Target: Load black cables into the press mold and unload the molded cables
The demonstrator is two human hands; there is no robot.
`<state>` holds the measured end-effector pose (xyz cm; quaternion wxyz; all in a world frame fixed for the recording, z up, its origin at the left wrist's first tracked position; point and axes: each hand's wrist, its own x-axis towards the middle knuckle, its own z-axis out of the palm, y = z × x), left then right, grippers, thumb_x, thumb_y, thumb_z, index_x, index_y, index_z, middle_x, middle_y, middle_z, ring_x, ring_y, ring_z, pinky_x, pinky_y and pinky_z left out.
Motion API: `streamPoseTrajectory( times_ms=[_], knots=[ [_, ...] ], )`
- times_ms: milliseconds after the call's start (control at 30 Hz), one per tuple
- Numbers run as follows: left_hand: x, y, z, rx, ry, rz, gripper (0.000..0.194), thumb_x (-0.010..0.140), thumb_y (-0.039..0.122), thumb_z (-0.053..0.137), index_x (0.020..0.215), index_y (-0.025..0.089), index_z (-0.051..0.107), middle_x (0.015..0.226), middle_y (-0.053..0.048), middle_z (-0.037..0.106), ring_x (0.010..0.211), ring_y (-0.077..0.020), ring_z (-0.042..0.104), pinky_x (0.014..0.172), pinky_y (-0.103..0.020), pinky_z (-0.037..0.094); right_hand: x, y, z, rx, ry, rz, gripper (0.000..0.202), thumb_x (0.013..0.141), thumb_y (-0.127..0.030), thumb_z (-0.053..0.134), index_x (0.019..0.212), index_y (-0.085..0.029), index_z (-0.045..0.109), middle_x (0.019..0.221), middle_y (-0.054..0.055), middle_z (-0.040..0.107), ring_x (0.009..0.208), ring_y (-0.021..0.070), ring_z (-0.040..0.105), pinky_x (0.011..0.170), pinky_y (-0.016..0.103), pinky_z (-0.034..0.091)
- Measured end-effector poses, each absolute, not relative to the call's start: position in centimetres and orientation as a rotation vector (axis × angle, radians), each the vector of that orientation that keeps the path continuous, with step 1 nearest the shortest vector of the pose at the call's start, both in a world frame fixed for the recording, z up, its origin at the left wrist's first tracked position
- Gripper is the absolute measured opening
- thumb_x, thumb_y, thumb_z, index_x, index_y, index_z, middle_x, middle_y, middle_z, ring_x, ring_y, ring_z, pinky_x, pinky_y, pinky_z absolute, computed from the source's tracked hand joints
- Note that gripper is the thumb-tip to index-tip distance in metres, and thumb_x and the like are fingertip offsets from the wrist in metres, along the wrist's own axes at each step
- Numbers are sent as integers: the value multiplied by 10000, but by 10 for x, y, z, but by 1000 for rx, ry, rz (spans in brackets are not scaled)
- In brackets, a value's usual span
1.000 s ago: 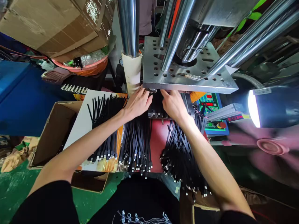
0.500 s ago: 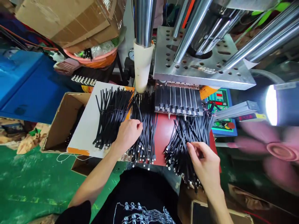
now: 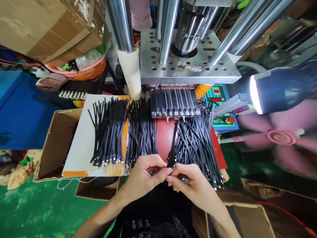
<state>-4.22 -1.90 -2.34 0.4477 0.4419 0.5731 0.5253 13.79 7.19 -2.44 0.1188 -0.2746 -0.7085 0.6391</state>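
A: Surface, room?
B: Red bench top, white board to its left, green floor, pink fan at right.
A: Cable?
B: Black, flat, slim. Runs from near the metal fixture to the left hand, which pinches its near end. Right hand fingertips there too; can't tell if gripping.

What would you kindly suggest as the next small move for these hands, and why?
I would probably lift the black cable slightly clear of the loose cables: the left hand appears to pinch it, the right hand has its fingertips close by, and its length runs right beside that pile, where it could snag.
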Motion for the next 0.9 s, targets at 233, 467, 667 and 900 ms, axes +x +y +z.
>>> streamPoseTrajectory(
  times_ms=[233, 467, 667, 900],
  knots=[
    [-26, -28, -42, 1229, 1422, 1135, 238, 920, 174, 696, 682, 171, 704, 687, 21, 645, 606, -97, 555, 593, -204, 430, 130, 83, -35, -950, -1619, 1899, 318, 940, -454, 736, 786, -176, 749, 674, 5, 650, 537, 109, 534, 498, 227, 433],
    [-52, 9, -20, 1241, 1448, 1303, 129, 953, 305, 769, 996, 184, 780, 910, -18, 714, 763, -135, 652, 718, -243, 535, 123, 66, -49, -828, -1816, 1608, 265, 1014, -317, 683, 783, -197, 736, 725, 1, 665, 648, 122, 567, 594, 246, 435],
    [-62, 32, -11, 1287, 1273, 1313, 270, 984, 381, 771, 795, 194, 815, 857, -27, 733, 785, -138, 678, 722, -241, 526, 122, 61, -54, -795, -1796, 1394, 164, 1015, -226, 674, 885, -224, 773, 887, 32, 744, 790, 156, 690, 698, 257, 540],
    [-67, 31, -8, 1341, 1371, 1262, 184, 1003, 329, 740, 918, 221, 863, 912, -42, 777, 832, -157, 708, 776, -264, 555, 130, 74, -56, -807, -1760, 1533, 184, 1028, -269, 657, 1101, -252, 825, 841, 26, 689, 581, 125, 611, 532, 257, 516]
  ],
)
